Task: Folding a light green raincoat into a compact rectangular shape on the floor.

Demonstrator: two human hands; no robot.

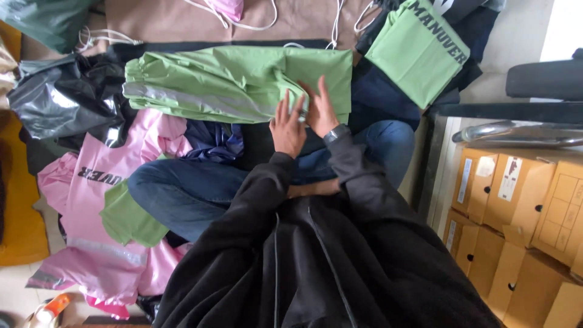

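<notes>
Green garment [231, 82] already folded lengthwise; left hand [287, 129] and right hand [318, 109], flat and open, press its near end; crosswise folding remains, seemingly

Brown cardboard boxes [522, 212] with white labels [509, 178] stacked right.

A single view is given, taken from a head-worn camera that is aimed steeply down and forward. The lap and the floor ahead are seen from close by. No second view is provided for overlap.
</notes>
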